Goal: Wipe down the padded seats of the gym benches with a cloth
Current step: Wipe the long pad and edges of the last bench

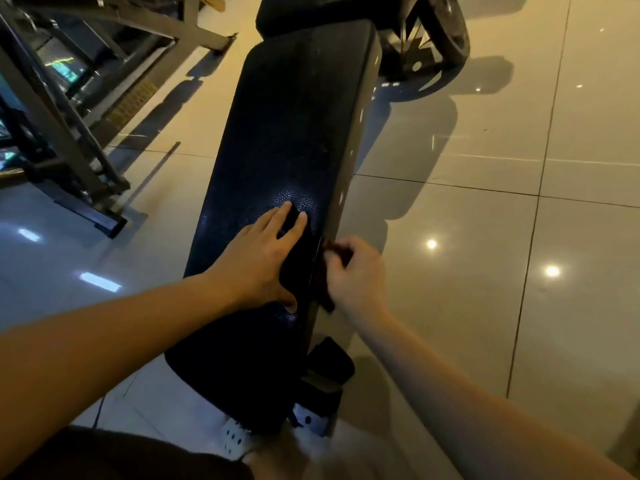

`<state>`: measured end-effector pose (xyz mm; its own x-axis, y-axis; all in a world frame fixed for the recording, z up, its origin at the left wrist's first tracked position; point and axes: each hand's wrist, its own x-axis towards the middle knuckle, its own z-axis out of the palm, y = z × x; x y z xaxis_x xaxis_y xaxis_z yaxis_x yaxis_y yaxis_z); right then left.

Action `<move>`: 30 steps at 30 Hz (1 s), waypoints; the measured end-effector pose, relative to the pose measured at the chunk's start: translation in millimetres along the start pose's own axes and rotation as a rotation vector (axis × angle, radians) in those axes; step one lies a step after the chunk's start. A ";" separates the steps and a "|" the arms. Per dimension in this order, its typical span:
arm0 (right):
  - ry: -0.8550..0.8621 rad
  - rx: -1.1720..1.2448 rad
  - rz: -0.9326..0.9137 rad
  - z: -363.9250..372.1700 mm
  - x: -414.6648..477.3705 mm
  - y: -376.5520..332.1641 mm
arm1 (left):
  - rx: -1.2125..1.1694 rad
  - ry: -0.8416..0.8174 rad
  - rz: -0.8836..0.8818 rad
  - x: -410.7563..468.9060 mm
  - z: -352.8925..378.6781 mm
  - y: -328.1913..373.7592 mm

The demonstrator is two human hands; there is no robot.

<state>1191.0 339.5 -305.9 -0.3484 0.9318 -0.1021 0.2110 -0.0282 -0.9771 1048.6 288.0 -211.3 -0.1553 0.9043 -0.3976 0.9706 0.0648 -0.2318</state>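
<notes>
Gym, padded bench [298,133], steel machine frame [187,27] (glossy tiled floor [485,140])

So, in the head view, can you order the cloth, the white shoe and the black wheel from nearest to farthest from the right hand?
1. Cloth: in the right hand, at the bench edge.
2. White shoe: on the floor, near end.
3. Black wheel: far end, upper right.

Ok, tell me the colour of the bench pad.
The bench pad is black, with a pebbled grain; head view.
</notes>
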 end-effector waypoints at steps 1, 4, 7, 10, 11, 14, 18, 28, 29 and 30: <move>0.031 0.016 0.032 -5.1 17.0 -10.3 | -0.002 0.000 -0.010 -1.4 -0.1 1.1; 0.104 0.031 0.005 -2.1 24.0 -14.3 | 0.000 0.004 -0.023 -1.7 0.5 2.2; 0.028 -0.013 -0.019 13.7 -20.7 11.7 | -0.017 -0.002 -0.015 -1.2 1.4 -1.9; -0.099 -0.097 0.025 13.2 -41.0 24.7 | -0.013 -0.008 -0.012 -1.2 -1.3 -1.0; -0.112 -0.116 0.028 9.7 -36.7 21.1 | -0.008 0.000 -0.014 -1.5 -2.5 0.5; -0.011 -0.069 0.046 -0.1 -4.8 -2.1 | 0.006 0.013 -0.008 -2.1 -6.4 3.7; 0.095 0.136 0.173 -5.1 35.2 -13.2 | -0.024 0.011 -0.032 -3.5 -4.1 5.1; 0.039 0.207 0.268 14.7 -15.7 7.9 | -0.048 0.022 -0.027 -0.2 -0.8 1.7; 0.055 0.223 0.274 13.0 -3.2 6.5 | -0.048 0.017 -0.027 0.1 -1.2 2.1; 0.068 0.249 0.293 10.8 8.3 6.6 | -0.047 0.014 -0.030 -0.5 -1.2 2.6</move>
<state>1179.6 343.1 -315.2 -0.2435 0.8928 -0.3789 0.0618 -0.3755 -0.9247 1051.3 288.3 -210.6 -0.1823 0.9076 -0.3782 0.9731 0.1114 -0.2016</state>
